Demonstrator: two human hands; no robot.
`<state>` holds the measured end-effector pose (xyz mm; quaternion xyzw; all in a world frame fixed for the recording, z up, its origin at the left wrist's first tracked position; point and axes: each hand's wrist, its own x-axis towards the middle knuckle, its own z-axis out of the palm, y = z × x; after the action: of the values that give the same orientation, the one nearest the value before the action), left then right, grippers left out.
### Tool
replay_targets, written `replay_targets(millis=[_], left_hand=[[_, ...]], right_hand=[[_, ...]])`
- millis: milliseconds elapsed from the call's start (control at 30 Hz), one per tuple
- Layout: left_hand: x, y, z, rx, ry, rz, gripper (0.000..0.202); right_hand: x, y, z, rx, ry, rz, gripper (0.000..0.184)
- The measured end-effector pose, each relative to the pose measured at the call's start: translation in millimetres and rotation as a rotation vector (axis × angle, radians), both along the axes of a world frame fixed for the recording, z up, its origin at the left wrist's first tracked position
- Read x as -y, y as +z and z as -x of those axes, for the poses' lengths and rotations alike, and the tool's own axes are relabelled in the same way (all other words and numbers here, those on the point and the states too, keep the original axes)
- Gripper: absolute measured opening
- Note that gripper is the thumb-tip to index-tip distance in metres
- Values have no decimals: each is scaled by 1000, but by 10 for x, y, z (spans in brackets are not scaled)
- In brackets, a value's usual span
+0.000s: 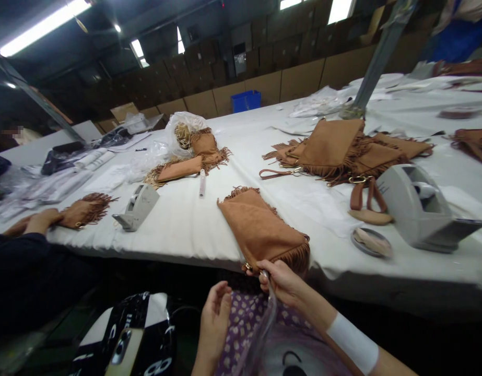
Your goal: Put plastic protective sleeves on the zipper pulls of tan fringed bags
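Observation:
A brown suede-look fringed pouch (260,224) lies tilted at the table's front edge, its zipped corner toward me. My right hand (282,279) pinches that corner, thumb and fingers closed beside a small gold-coloured fitting. From the same hand hangs a translucent plastic strip (269,313); whether the fingers grip it too is partly hidden. My left hand (217,313) is raised just below the edge, fingers loosely bent, with nothing visible in it. Farther right, a brown wrist strap (368,196) rests against a grey tape dispenser (415,209).
More fringed pouches (330,143) are heaped at the back right, others (181,169) beside clear plastic bags. A second tape dispenser (138,208) stands left. There, a co-worker's hand (43,219) touches another pouch (84,211). A tape roll (371,243) lies at right; a metal post (381,57) rises behind.

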<state>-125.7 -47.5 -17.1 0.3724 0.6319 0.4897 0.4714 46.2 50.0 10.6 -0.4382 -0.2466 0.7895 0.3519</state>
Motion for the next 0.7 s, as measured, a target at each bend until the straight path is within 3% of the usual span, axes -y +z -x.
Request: replay_targets(millis=[33, 100, 200, 300, 500, 600, 700], left_hand=[[-92, 48, 0, -46, 49, -56, 46], [-288, 159, -45, -78, 6, -121, 46], [-483, 263, -190, -25, -236, -126, 45], [-467, 218, -319, 124, -402, -64, 50], [-245, 51, -311, 422, -298, 153, 48], [-238, 31, -285, 379, -273, 187, 48], [-233, -10, -262, 230, -175, 154, 55]], right_hand=[[5, 5, -18, 12, 21, -7, 13], [23, 12, -54, 25, 74, -13, 16], [49, 31, -124, 68, 186, -64, 21], [31, 77, -191, 140, 302, -142, 22], [-221, 136, -74, 416, 296, -284, 23], [-339, 118, 25, 516, 263, -331, 27], [-345, 136, -67, 640, 194, -415, 30]])
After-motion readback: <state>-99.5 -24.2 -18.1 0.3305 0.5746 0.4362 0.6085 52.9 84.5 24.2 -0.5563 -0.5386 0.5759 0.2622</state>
